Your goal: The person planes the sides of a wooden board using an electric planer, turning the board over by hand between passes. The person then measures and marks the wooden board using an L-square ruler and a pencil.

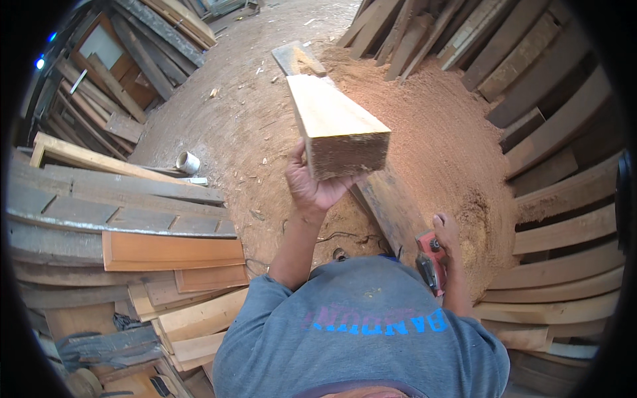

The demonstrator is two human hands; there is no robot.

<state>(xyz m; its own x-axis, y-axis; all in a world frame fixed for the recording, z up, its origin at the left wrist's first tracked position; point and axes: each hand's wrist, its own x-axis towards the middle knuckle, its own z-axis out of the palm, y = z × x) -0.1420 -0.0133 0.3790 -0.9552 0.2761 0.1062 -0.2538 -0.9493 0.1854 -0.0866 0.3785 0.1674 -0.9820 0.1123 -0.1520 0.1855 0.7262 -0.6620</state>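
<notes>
Item: one grey-blue shirt, worn; bears a single line of large lettering, bright blue running into purple (dimmer there, to my eye).

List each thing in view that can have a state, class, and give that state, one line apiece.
Wooden beam: near end held up
Left hand: palm up, under the wooden beam's near end
Right hand: gripping the red planer
Red planer: held; running or off, cannot tell
Sawdust: loose, spread out
Orange-brown panel: lying unheld, broad face showing
</notes>
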